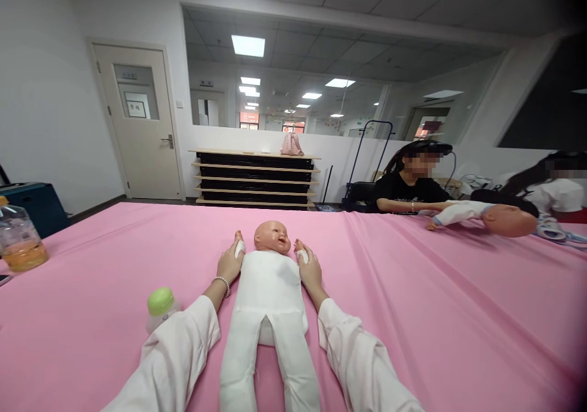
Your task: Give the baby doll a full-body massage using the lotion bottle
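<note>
On both sides of the doll (270,280), level w/ the top of its white cloth body, are my hands. L hand (230,263) seems to be grasping the arm on one side, R hand (310,269) the arm on the other; the doll's small hands (238,236) poke out past my fingers, beside its head (271,237). Can't tell how tight, as much of each grip is hidden. Holds match, prob. so both arms lie evenly & the doll doesn't twist.

Doll itself is on its back on the pink cloth (435,314), directly in front of me: head at the far end, legs apart & pointing my way, which I'd say puts both arms within equal reach. Body looks soft, so it'd prob. handle floppily.

Left of the doll, beside my L sleeve (178,345) & partly hidden by it, is a small bottle w/ green lid (161,307), presumably there to be out of the doll's way. Further left of the doll, a drink bottle (25,253) w/ amber liquid, prob. parked away from elbows.

Well to the doll's right, a co-worker (397,186) has an arm stretched to a second doll (463,213). Beyond my doll, past the cloth, a pink bag (291,144) sits on a low black rack (257,173).
</note>
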The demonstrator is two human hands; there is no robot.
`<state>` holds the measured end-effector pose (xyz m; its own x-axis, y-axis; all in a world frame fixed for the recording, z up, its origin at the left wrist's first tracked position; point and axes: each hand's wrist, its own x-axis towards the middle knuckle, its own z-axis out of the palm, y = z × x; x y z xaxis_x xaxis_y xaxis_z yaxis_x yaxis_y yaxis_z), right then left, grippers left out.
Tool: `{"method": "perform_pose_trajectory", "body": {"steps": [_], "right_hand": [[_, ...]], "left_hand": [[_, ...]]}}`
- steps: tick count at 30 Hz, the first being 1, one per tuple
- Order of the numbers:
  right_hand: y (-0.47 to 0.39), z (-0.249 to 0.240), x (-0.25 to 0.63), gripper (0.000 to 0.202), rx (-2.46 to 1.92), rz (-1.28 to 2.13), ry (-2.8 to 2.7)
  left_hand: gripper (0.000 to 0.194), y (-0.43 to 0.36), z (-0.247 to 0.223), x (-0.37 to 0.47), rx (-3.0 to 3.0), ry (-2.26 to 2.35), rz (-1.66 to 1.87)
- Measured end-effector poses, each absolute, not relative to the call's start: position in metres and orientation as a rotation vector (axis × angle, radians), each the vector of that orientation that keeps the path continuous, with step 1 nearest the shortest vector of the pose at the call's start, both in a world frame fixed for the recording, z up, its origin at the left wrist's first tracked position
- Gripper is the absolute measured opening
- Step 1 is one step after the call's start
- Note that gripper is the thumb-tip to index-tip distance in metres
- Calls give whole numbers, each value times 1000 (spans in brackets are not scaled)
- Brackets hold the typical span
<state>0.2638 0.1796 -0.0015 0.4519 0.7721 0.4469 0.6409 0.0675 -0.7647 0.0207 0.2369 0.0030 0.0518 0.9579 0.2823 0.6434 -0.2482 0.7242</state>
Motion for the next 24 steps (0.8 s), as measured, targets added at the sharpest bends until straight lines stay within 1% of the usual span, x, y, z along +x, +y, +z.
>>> {"method": "perform_pose_trajectory", "body": {"steps": [3,6,9,12,14,16,19,22,24], "right_hand": [[175,1,262,45,-1616,158,-1254],[164,7,257,45,-1540,113,-1299],[150,11,249,48,-1458,-6,-1300],[136,8,243,58,-1420,-56,-1230],[128,2,241,65,-1415,-50,-1226],[119,-3,239,71,-1430,-19,-1229],[102,-8,239,72,-1431,93,-1229],[83,-8,237,62,-1402,187,-1298],[71,-7,235,52,-1440,186,-1286]], "left_hand": [[54,237,1,20,1963,1562,1050],[56,232,1,20,2024,1457,1166],[68,219,4,18,1953,1480,1314],[84,200,6,16,1870,1476,1421],[87,187,4,13,1840,1428,1488],[84,175,1,11,1806,1395,1572],[67,157,-5,7,1784,1315,1643],[52,140,-8,2,1784,1230,1568],[50,130,-8,-1,1764,1236,1551]]}}
